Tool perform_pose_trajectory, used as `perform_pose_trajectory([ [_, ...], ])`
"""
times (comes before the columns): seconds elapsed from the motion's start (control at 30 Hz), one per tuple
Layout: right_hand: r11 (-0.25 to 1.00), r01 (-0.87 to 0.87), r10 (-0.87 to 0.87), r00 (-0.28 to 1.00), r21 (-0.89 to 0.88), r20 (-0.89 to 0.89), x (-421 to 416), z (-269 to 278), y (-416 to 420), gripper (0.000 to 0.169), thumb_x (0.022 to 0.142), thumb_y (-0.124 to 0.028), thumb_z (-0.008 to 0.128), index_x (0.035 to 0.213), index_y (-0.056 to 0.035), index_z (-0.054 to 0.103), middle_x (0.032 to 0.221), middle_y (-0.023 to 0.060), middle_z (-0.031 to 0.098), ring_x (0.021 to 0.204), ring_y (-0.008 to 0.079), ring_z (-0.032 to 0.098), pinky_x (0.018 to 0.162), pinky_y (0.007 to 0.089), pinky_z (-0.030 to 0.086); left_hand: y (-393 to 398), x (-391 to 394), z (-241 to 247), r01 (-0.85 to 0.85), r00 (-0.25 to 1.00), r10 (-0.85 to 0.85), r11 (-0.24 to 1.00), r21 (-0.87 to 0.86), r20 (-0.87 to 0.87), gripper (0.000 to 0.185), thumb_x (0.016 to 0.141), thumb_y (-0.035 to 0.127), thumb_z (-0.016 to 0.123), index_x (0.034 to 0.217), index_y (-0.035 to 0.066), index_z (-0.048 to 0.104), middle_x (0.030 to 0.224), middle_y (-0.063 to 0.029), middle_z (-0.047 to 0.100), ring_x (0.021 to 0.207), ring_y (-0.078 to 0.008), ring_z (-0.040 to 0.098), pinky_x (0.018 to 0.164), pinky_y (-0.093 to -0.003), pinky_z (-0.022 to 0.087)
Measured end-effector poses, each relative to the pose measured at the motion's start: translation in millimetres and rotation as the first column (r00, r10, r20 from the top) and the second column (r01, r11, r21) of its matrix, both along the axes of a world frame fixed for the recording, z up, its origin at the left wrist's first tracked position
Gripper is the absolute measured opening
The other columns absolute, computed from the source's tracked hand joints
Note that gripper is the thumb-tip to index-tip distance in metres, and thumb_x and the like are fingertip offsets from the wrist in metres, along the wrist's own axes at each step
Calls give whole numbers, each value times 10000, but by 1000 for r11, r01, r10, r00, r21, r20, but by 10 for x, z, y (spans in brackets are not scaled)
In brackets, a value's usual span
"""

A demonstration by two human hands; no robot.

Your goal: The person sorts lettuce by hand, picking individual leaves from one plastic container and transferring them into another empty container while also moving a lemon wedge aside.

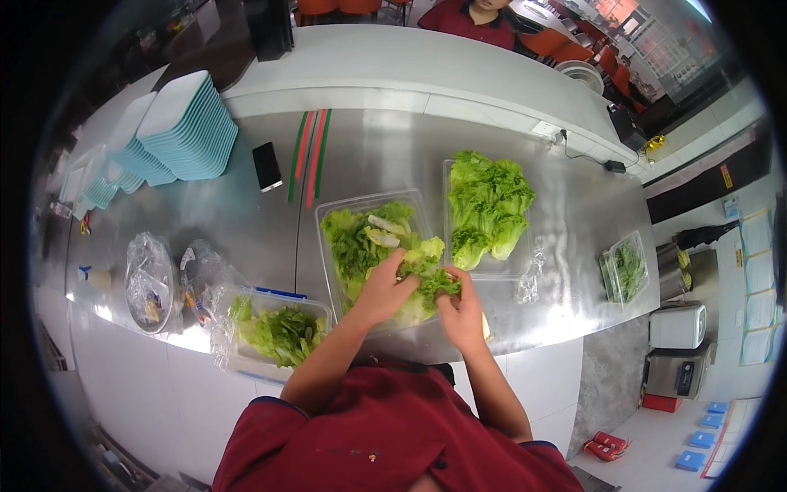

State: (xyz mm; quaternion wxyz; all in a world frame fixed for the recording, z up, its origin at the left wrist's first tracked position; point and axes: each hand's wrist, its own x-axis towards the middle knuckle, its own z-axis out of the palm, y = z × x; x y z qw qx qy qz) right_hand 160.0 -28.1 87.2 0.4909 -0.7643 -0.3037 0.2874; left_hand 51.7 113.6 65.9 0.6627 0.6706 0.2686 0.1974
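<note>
Both of my hands hold a piece of green leaf lettuce over the near right part of a clear plastic tub. My left hand grips its left side, and my right hand pinches the frilly part at the right. Beneath them, the tub is filled with loose lettuce leaves, some with pale stems showing. A second clear tub to the right bears several heads of leaf lettuce. At the left near edge, cut greens lie in a clear container partly covered with plastic film.
Stacked light-blue trays and a smartphone occupy the left rear of the steel counter. A film-covered bowl stands at left. Near the right end is a box of greens. Another person is beyond the raised ledge.
</note>
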Motion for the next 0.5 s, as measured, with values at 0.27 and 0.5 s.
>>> perform_pose_trajectory([
  [0.27,999,-46,47,990,-16,132,29,-35,-2,221,899,-148,668,1030,-3,567,893,135,664,694,188,649,650,324,531,-95,-15,-130,48,997,-50,998,-47,-51,351,943,210,611,1187,-35,546,1040,-138,657,931,-195,628,799,-330,492],
  [0.5,995,-89,84,992,-45,-96,94,-179,19,175,916,-141,658,978,-1,573,797,63,621,704,103,566,599,276,461,-25,-66,-285,66,998,-63,967,-248,22,331,937,210,644,1186,0,587,997,-50,640,898,-94,577,778,-269,473],
])
